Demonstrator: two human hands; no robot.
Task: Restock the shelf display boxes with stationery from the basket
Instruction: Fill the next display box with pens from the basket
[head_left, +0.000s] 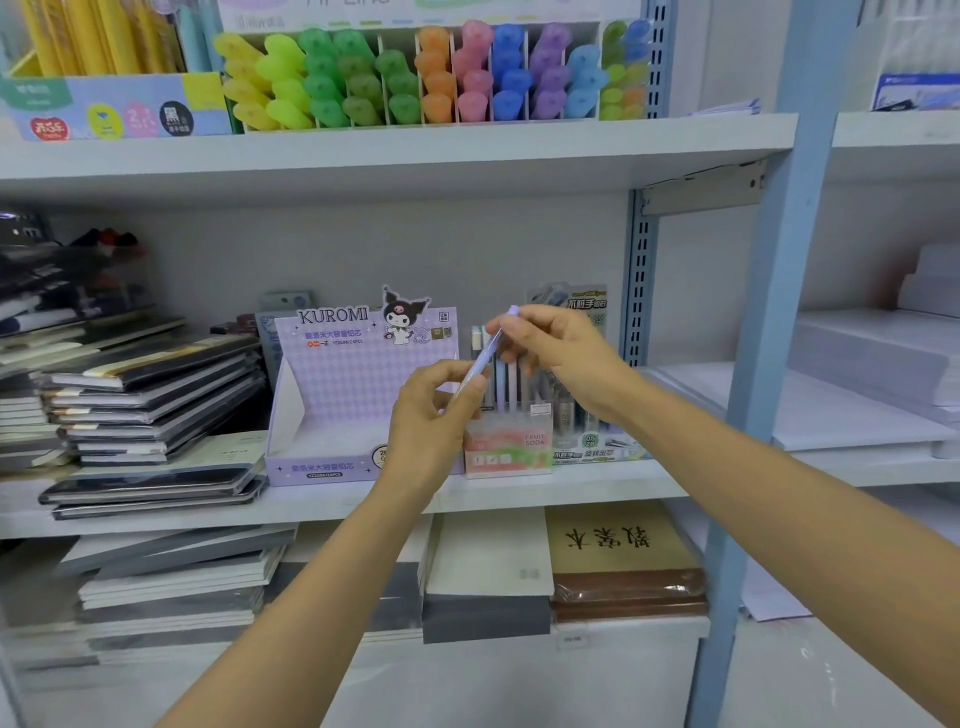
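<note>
We hold one lilac tube (485, 353) in both hands, in the air in front of the middle shelf (519, 493). The left hand (436, 410) pinches the lower end of the tube between thumb and fingertips. The right hand (561, 353) pinches the upper end near the cap, with its other fingers loosely curled. The tube slants, with its cap up and to the right, and it touches neither the shelf nor any box. It sits above the gap between the Kuromi box (353, 395) and the Fruit Soda box (509, 447). The Kuromi box stands on the shelf with its header card upright, and the visible part of its tray shows no stock; the left hand hides the right end. The Fruit Soda box, just beside it on the right, holds upright items. The basket is not in view. We judge the current step to be the placing of one item: the tube is picked and presented, but not yet seated. Its colour matches the Kuromi box, so we take that box as the likely target. The next move calls for the release of one hand, then a shift to the left and a descent into the tray. The risk is contact with the header card or with the neighbouring box on the way down.
</note>
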